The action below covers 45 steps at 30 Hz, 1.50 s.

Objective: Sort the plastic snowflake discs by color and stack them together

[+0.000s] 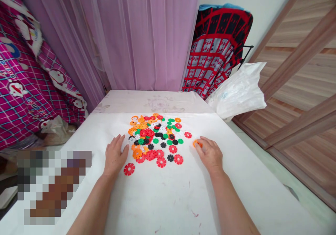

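A pile of notched plastic discs in red, orange, green, black and white (147, 133) lies on the white-covered table (168, 200). My left hand (115, 155) rests at the pile's left side, thumb apart from the fingers, holding nothing. To the right of the pile, my right hand (210, 153) pinches an orange disc (197, 143) between thumb and fingers. A lone red disc (129, 169) lies near my left hand, at the front left of the pile. Another red disc (188, 135) lies just left of the orange one.
Beyond the table's far edge hangs a purple curtain (147, 35). A white plastic bag (238, 90) stands at the back right, beside a red and black patterned cloth (217, 46). Pink checked fabric (31, 77) hangs at the left. A blurred patch covers the lower left.
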Each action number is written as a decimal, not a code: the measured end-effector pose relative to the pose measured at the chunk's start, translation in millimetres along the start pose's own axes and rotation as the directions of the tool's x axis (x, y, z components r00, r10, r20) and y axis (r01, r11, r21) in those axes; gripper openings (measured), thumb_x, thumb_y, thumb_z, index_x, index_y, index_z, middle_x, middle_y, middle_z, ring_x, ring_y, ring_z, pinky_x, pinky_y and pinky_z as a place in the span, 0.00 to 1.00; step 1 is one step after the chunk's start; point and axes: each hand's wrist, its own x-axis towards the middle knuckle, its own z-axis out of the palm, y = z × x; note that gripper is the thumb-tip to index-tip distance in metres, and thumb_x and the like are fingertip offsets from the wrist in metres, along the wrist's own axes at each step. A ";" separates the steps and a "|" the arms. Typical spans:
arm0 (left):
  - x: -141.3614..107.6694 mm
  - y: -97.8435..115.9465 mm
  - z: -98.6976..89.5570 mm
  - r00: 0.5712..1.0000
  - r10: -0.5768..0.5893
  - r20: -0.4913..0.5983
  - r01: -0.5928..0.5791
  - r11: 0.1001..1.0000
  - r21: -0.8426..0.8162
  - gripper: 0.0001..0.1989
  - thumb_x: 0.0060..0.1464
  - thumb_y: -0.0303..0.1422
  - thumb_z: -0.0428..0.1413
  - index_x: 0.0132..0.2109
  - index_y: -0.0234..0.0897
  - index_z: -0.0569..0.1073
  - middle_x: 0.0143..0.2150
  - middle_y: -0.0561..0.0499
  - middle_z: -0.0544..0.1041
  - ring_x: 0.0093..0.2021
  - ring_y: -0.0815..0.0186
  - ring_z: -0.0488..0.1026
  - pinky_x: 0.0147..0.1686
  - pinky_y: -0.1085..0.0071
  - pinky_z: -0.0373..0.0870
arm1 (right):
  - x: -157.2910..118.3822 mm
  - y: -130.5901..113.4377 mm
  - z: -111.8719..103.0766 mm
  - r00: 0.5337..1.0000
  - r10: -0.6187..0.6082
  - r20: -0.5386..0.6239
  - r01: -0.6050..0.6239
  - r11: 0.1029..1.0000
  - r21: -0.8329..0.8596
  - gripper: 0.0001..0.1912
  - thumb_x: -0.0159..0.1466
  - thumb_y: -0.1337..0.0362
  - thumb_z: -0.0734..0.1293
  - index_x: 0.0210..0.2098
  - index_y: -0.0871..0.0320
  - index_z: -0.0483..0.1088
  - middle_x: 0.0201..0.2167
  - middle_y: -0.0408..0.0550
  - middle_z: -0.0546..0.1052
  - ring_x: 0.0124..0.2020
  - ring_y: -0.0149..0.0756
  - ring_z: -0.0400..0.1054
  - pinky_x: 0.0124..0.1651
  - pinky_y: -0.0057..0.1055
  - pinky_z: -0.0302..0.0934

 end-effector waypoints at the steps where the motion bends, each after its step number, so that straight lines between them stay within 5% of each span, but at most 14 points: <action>1: -1.9 3.1 -0.2 1.000 -0.006 0.017 0.005 0.999 0.042 0.25 0.61 0.41 0.44 0.63 0.41 0.65 0.67 0.41 0.64 0.67 0.50 0.58 0.64 0.43 0.52 | 0.2 -9.2 1.1 1.000 -0.024 -0.008 0.025 0.999 0.028 0.12 0.65 0.60 0.62 0.38 0.54 0.77 0.45 0.50 0.79 0.44 0.42 0.70 0.50 0.40 0.64; 5: -11.2 22.8 0.3 0.996 0.011 0.085 -0.024 0.987 0.160 0.27 0.61 0.41 0.45 0.65 0.39 0.61 0.69 0.40 0.59 0.70 0.47 0.52 0.65 0.41 0.44 | -3.2 -72.7 10.8 0.964 -0.254 0.075 0.236 0.952 0.195 0.13 0.67 0.64 0.60 0.41 0.53 0.77 0.45 0.50 0.78 0.45 0.40 0.70 0.52 0.40 0.63; 11: -19.5 46.7 2.5 0.991 0.044 0.128 -0.066 0.983 0.171 0.30 0.61 0.42 0.45 0.67 0.35 0.59 0.71 0.36 0.54 0.71 0.46 0.48 0.65 0.40 0.43 | -16.2 -157.8 22.2 0.810 -0.530 0.252 0.424 0.826 0.373 0.14 0.63 0.61 0.67 0.49 0.52 0.74 0.55 0.50 0.73 0.54 0.44 0.64 0.55 0.43 0.60; 13: -18.4 45.1 2.7 0.992 0.022 0.127 -0.041 0.989 0.145 0.30 0.61 0.43 0.45 0.67 0.36 0.59 0.71 0.37 0.55 0.71 0.46 0.49 0.65 0.40 0.43 | -19.0 -158.9 25.0 0.810 -0.514 0.283 0.398 0.835 0.380 0.14 0.63 0.61 0.67 0.49 0.51 0.73 0.54 0.49 0.74 0.54 0.44 0.64 0.55 0.43 0.60; 20: -13.4 33.8 2.6 0.987 0.004 0.158 -0.016 0.997 0.073 0.32 0.59 0.44 0.49 0.67 0.40 0.57 0.71 0.39 0.55 0.71 0.48 0.48 0.66 0.41 0.41 | -14.1 -122.9 28.5 0.915 -0.336 0.224 0.278 0.927 0.253 0.11 0.63 0.66 0.65 0.44 0.54 0.75 0.49 0.50 0.76 0.49 0.43 0.66 0.51 0.41 0.58; 31: -18.7 47.2 -0.6 0.975 0.056 0.213 -0.072 0.995 0.070 0.35 0.57 0.45 0.51 0.68 0.39 0.56 0.72 0.40 0.53 0.72 0.47 0.46 0.66 0.41 0.41 | -23.9 -180.0 30.2 0.895 -0.346 0.281 0.286 0.929 0.235 0.11 0.57 0.56 0.72 0.34 0.54 0.71 0.32 0.47 0.76 0.38 0.43 0.66 0.42 0.38 0.58; 38: -17.9 47.5 -2.4 0.968 0.067 0.242 -0.093 0.991 0.096 0.36 0.57 0.46 0.52 0.69 0.39 0.55 0.72 0.40 0.52 0.72 0.46 0.45 0.66 0.42 0.41 | -19.9 -156.9 26.9 0.938 -0.311 0.155 0.240 0.902 0.359 0.09 0.60 0.63 0.68 0.40 0.54 0.73 0.39 0.48 0.77 0.43 0.41 0.68 0.48 0.38 0.60; 42: -19.6 48.4 -0.7 0.964 0.093 0.250 -0.123 0.986 0.110 0.37 0.55 0.47 0.54 0.69 0.39 0.56 0.72 0.39 0.53 0.72 0.45 0.45 0.66 0.40 0.41 | -1.5 -94.0 16.8 0.996 -0.088 -0.015 0.089 0.958 0.273 0.09 0.62 0.59 0.64 0.39 0.54 0.74 0.40 0.49 0.78 0.43 0.41 0.69 0.49 0.38 0.62; 45: -22.2 49.9 2.9 0.965 0.125 0.232 -0.157 0.979 0.127 0.37 0.54 0.47 0.55 0.68 0.40 0.58 0.72 0.39 0.53 0.72 0.45 0.45 0.66 0.40 0.41 | 6.2 -35.6 8.1 0.990 0.116 -0.074 -0.103 0.982 0.159 0.14 0.59 0.54 0.63 0.36 0.55 0.75 0.37 0.50 0.78 0.40 0.43 0.69 0.47 0.39 0.62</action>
